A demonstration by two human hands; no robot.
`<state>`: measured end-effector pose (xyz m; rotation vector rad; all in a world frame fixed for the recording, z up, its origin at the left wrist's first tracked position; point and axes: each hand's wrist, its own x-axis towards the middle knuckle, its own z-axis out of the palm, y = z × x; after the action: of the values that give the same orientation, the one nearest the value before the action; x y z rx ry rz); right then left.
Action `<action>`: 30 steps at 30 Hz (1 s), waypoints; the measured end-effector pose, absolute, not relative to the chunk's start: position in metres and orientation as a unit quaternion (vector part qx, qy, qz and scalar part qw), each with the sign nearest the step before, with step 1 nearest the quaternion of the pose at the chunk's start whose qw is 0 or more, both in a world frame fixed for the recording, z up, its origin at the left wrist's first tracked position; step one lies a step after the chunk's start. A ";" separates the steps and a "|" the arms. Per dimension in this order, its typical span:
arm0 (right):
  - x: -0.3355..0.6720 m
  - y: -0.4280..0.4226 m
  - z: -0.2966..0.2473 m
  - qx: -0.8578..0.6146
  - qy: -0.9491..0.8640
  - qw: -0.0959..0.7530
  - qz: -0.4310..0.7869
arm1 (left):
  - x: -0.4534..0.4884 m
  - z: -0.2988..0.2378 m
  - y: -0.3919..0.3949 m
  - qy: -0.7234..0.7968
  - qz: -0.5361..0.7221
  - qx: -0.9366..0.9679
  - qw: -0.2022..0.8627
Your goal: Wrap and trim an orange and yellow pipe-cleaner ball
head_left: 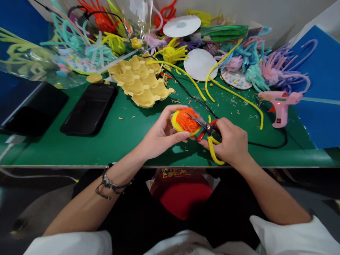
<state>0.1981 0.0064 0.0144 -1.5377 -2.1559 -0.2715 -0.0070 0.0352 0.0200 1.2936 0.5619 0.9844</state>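
My left hand (pixel 162 132) is closed around a small round piece (pixel 184 122) made of orange pipe cleaner with a yellow rim, held just above the green table (pixel 111 141). My right hand (pixel 231 143) grips red-handled scissors (pixel 203 124), whose blades point left and touch the top of the orange piece. A yellow pipe cleaner (pixel 214 150) curls out from under my right hand's fingers.
A pink glue gun (pixel 278 102) stands at the right with its cord trailing. A yellow egg tray (pixel 142 79), two white discs (pixel 198 63), two dark phones (pixel 90 108) and heaps of coloured pipe cleaners (pixel 255 63) fill the back of the table. Blue boards flank both sides.
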 end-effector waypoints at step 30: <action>0.201 0.004 0.018 -0.542 -0.799 0.211 -0.151 | -0.005 0.020 0.033 0.266 0.406 0.559 0.673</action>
<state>0.2005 0.0039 0.0182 -1.5068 -2.2216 -0.4210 -0.0052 0.0331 0.0204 1.2578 0.5979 0.9140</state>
